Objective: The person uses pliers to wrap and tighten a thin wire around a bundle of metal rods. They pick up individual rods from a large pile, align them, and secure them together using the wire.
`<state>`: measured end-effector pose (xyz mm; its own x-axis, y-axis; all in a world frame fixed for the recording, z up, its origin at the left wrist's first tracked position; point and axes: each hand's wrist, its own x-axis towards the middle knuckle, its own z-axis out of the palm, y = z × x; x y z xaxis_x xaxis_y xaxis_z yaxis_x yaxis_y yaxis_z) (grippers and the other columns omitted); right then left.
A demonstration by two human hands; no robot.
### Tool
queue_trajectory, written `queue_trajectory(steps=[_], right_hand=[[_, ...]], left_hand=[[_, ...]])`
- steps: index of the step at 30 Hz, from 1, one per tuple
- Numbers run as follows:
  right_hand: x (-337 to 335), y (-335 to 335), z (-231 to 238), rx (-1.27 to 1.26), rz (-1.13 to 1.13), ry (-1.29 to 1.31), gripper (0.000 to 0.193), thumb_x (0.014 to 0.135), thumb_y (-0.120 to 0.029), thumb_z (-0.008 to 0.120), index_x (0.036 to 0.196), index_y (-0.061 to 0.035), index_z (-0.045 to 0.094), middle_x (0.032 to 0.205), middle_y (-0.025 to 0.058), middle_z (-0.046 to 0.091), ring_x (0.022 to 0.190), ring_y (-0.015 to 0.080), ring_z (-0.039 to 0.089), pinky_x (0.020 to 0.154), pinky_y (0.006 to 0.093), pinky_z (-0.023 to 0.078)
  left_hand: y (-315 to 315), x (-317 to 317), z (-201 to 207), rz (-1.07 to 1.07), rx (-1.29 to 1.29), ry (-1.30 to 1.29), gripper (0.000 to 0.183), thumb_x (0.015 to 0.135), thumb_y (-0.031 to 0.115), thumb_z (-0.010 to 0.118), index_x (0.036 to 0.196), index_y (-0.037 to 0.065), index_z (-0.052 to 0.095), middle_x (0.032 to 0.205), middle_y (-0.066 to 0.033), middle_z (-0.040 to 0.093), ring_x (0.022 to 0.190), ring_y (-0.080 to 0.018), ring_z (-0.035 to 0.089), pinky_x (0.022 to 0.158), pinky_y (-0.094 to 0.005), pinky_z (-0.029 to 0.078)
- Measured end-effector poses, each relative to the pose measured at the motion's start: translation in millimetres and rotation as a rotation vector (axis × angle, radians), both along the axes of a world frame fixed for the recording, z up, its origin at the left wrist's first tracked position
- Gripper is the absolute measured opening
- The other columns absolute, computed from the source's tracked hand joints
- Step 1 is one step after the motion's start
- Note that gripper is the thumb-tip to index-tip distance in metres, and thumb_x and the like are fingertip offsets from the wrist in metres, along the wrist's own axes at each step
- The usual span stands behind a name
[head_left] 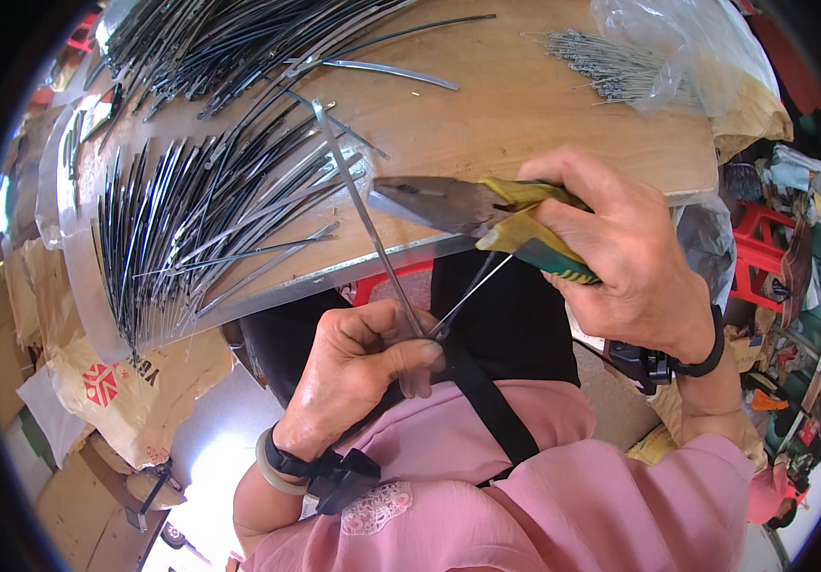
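Note:
My right hand (pixel 634 253) grips a pair of pliers (pixel 444 205) with yellow and green handles. The pliers' jaws point left, close to a flat metal strip (pixel 368 221), and look closed. My left hand (pixel 358 367) pinches the strip's lower end between thumb and fingers, so the strip leans up and to the left past the table edge. From the same pinch a thin pale wire (pixel 472 297) and a dark strand run up to the right, toward the pliers' handles. Whether they touch the pliers I cannot tell.
A wooden table (pixel 486 105) lies ahead. Dark metal strips (pixel 172 229) are spread at its left, with a larger pile (pixel 210 48) behind. A bundle of thin wires (pixel 610 67) lies far right beside a clear plastic bag (pixel 687 48). A red stool (pixel 763 253) stands at right.

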<state>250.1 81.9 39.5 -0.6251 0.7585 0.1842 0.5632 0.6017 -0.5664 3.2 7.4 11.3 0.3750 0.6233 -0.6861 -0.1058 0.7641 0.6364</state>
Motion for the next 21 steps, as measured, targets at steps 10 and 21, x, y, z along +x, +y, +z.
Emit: queue_trajectory(steps=[10, 21], right_hand=[[-4, 4, -11, 0.049, 0.124, -0.020, 0.030, 0.055, -0.006, 0.069, 0.082, 0.0012, 0.059, 0.103, 0.0130, 0.058, 0.086, 0.0324, 0.054, 0.085, 0.0457, 0.040], [-3, -2, -4, 0.081, 0.111, 0.049, 0.029, 0.054, -0.003, 0.065, 0.081, 0.0018, 0.061, 0.101, 0.0131, 0.058, 0.083, 0.0296, 0.054, 0.082, 0.0466, 0.037]], left_hand=[[-2, -2, 1, -0.030, 0.022, 0.019, 0.003, 0.088, -0.003, 0.065, 0.088, -0.006, 0.064, 0.078, -0.0063, 0.066, 0.065, -0.0109, 0.062, 0.060, -0.0236, 0.050], [40, -8, 21, -0.163, 0.186, 0.006, 0.021, 0.089, -0.007, 0.058, 0.107, -0.005, 0.068, 0.091, -0.0097, 0.068, 0.084, -0.0178, 0.065, 0.079, -0.0285, 0.053]])
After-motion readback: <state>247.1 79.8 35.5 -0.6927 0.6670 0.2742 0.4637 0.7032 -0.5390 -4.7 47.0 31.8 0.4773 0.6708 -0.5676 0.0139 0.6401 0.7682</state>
